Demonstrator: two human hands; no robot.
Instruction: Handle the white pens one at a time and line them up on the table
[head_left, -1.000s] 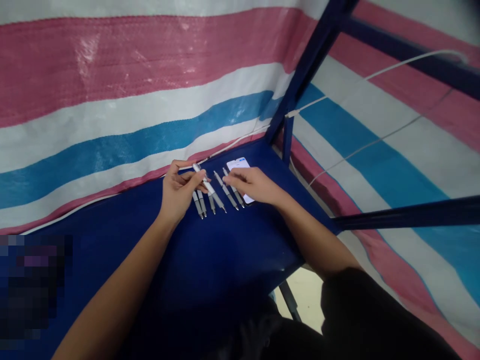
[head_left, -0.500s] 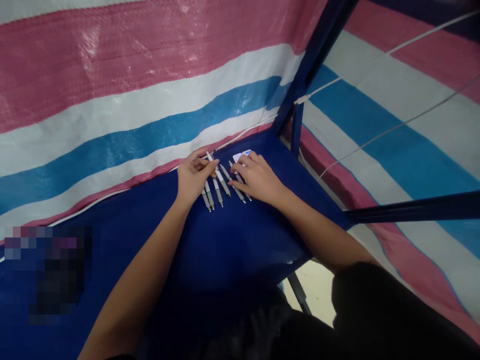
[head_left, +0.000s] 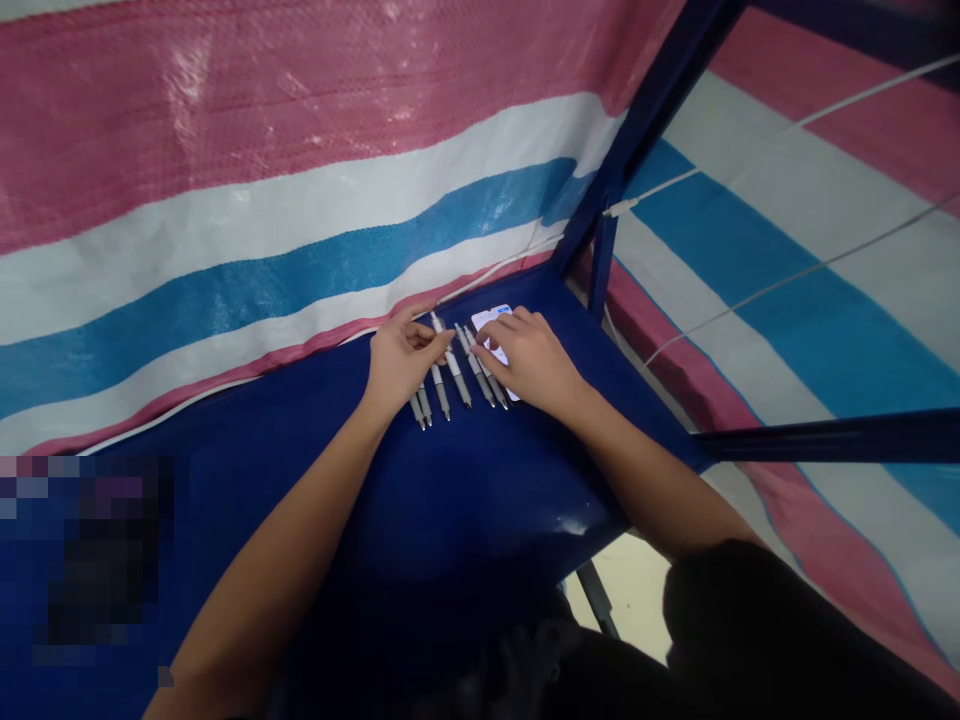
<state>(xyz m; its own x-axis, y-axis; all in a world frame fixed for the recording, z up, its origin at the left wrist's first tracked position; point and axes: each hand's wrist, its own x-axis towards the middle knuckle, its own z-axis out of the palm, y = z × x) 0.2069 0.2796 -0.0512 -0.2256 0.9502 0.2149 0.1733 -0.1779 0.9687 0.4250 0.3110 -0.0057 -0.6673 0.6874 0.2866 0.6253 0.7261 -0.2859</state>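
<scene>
My left hand [head_left: 401,365] is at the left of a row of several grey-and-white pens. Its thumb and fingers close on the upper part of a white-topped pen [head_left: 455,372]; the exact grip is partly hidden. Under and beside that hand lie more pens, among them a grey one [head_left: 444,403], their tips toward me. My right hand [head_left: 534,355] hovers over a phone [head_left: 489,316] with a lit screen, fingers bent and apart, nothing visible between them. Just left of it, two pens [head_left: 484,375] rest close together, beside the phone.
The blue table [head_left: 465,520] meets a striped plastic sheet [head_left: 300,250] at the back. A white cable [head_left: 517,262] runs along that edge. Blue frame posts [head_left: 600,220] stand at the right corner, with another cable [head_left: 660,185] strung across. A blurred dark patch [head_left: 105,560] is at the left.
My right hand has come off the right-hand pens and shifted right, over the phone. Those two pens now show side by side, and more of the phone is visible. My left hand has shifted slightly right.
</scene>
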